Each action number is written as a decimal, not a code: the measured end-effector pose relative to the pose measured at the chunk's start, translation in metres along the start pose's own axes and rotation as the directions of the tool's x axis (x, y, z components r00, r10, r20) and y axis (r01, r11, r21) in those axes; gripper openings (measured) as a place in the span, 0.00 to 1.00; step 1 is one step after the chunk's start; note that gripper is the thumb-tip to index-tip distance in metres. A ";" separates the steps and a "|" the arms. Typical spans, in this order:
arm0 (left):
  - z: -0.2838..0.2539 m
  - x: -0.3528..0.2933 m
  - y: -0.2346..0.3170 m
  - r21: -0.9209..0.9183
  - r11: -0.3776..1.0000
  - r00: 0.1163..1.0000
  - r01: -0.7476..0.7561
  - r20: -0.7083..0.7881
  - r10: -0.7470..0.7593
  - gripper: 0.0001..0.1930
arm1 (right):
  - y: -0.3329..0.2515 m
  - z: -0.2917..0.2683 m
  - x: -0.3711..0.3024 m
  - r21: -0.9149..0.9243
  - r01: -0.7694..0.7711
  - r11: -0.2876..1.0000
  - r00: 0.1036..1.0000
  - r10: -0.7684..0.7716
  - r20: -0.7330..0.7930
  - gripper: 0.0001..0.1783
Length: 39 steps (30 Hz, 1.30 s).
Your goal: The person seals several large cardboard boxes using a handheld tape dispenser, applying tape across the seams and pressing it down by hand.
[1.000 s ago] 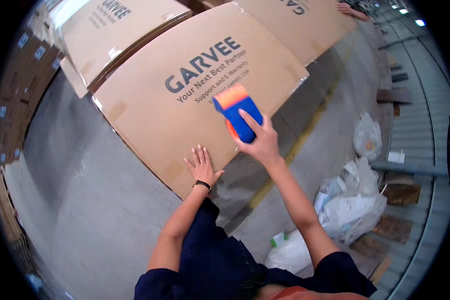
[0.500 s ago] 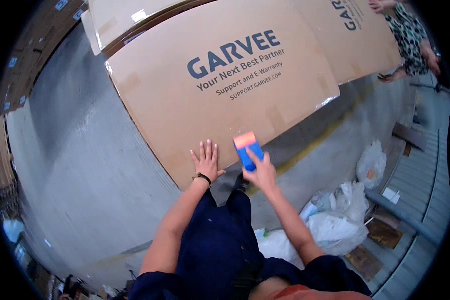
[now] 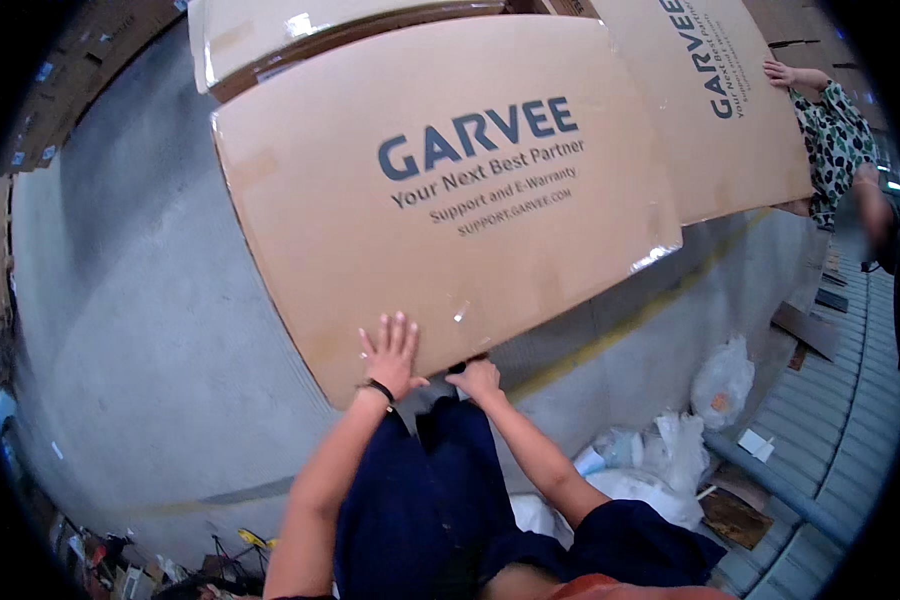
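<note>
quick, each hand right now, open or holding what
Left hand: open, flat on the cardboard box.
Right hand: at the box's near edge; whether it's holding anything, cannot tell.

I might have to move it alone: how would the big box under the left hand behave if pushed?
The box seems fairly stiff: its broad cardboard top shows no clear dent under the left hand. Flat-faced and square-cornered, it probably wouldn't roll. The shiny tape at one corner may be slicker to grip. Weight can't be told; the contents are hidden.
</note>
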<state>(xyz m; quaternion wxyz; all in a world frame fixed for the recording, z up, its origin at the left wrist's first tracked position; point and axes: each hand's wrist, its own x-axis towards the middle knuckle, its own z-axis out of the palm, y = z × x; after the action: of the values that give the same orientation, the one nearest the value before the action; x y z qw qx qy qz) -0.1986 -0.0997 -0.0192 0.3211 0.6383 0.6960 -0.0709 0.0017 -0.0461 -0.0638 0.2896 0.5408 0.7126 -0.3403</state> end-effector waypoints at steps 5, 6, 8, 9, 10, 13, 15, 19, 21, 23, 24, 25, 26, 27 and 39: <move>-0.011 0.030 0.066 -0.161 0.929 0.940 0.332 -0.026 -0.340 0.52 | 0.127 -0.081 -0.094 0.565 0.140 0.813 0.987 -0.068 -0.146 0.30; -0.008 0.048 0.095 -0.160 0.923 0.933 0.350 -0.029 -0.358 0.52 | 0.141 -0.123 -0.101 0.468 0.215 0.857 0.964 -0.108 -0.244 0.31; 0.016 0.081 0.130 -0.186 0.889 0.781 0.418 -0.427 -0.456 0.44 | 0.133 -0.212 -0.103 0.251 0.292 0.923 0.846 -0.126 -0.519 0.35; 0.016 0.100 0.148 -0.282 0.862 0.695 0.422 -0.511 -0.507 0.39 | 0.136 -0.258 -0.099 0.221 0.368 0.903 0.749 -0.148 -0.646 0.36; 0.011 0.120 0.153 -0.289 0.859 0.676 0.422 -0.531 -0.511 0.39 | 0.143 -0.298 -0.086 0.132 0.479 0.868 0.589 -0.206 -0.781 0.37; 0.025 0.105 0.178 -0.230 0.908 0.695 0.349 -0.586 -0.416 0.37 | 0.147 -0.382 -0.040 0.082 0.556 0.827 0.438 -0.208 -0.874 0.34; 0.014 0.115 0.181 -0.202 0.854 0.656 0.480 -0.564 -0.502 0.36 | 0.184 -0.359 0.025 -0.125 0.299 0.946 0.691 -0.305 -0.655 0.34; 0.016 0.106 0.177 -0.182 0.759 0.561 0.625 -0.572 -0.599 0.37 | 0.202 -0.314 0.032 0.044 0.349 0.936 0.836 -0.290 -0.465 0.35; 0.014 0.115 0.182 -0.168 0.730 0.531 0.663 -0.582 -0.616 0.37 | 0.196 -0.333 0.042 0.025 0.289 0.957 0.838 -0.240 -0.490 0.35; 0.011 0.128 0.200 -0.218 0.715 0.571 0.664 -0.469 -0.674 0.38 | 0.197 -0.353 0.058 -0.013 0.274 0.962 0.814 -0.239 -0.529 0.35; 0.013 0.131 0.204 -0.222 0.706 0.568 0.673 -0.455 -0.685 0.38 | 0.196 -0.359 0.053 -0.018 0.245 0.969 0.832 -0.219 -0.509 0.34; 0.015 0.131 0.199 -0.244 0.655 0.518 0.715 -0.444 -0.731 0.39 | 0.209 -0.343 0.044 0.002 0.317 0.948 0.816 -0.272 -0.509 0.34; 0.016 0.131 0.193 -0.270 0.598 0.459 0.755 -0.434 -0.775 0.41 | 0.229 -0.319 0.029 0.019 0.393 0.919 0.794 -0.328 -0.512 0.34; 0.016 0.127 0.192 -0.278 0.574 0.437 0.770 -0.425 -0.793 0.41 | 0.246 -0.297 0.004 0.055 0.332 0.942 0.854 -0.276 -0.441 0.34; 0.016 0.141 0.193 -0.317 0.693 0.655 0.648 -0.233 -0.719 0.50 | 0.293 -0.149 0.135 0.047 0.082 0.996 0.956 -0.065 -0.285 0.34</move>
<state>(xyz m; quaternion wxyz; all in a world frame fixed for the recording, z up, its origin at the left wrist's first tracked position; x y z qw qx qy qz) -0.0096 0.0446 -0.0472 0.2094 0.2928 0.9330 -0.0036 0.2457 0.2040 -0.1300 0.1559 0.5654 0.7560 -0.2907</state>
